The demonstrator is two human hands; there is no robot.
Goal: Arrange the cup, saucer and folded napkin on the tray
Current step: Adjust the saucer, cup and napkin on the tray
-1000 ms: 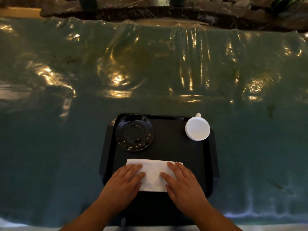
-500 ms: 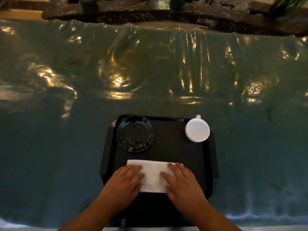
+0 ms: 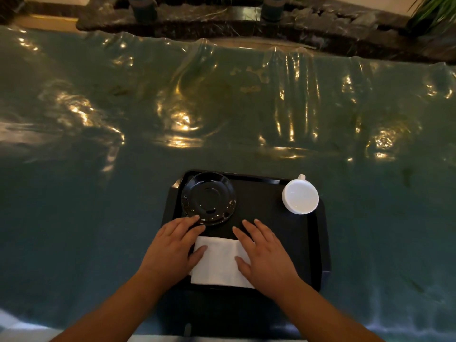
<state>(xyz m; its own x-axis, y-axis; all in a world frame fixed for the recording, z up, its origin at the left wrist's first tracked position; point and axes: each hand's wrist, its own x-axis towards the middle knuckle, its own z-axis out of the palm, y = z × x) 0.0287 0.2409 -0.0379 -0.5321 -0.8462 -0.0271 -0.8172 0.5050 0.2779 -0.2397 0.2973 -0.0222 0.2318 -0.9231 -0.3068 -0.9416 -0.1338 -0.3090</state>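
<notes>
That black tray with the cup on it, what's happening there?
A person is laying out a tea setting on a black tray on a plastic-covered green table. Both hands are flat and open over a folded white napkin at the tray's near edge: the left hand reaches toward the empty black saucer, the right hand is beside it. The white cup sits apart at the far right corner, not on the saucer.
</notes>
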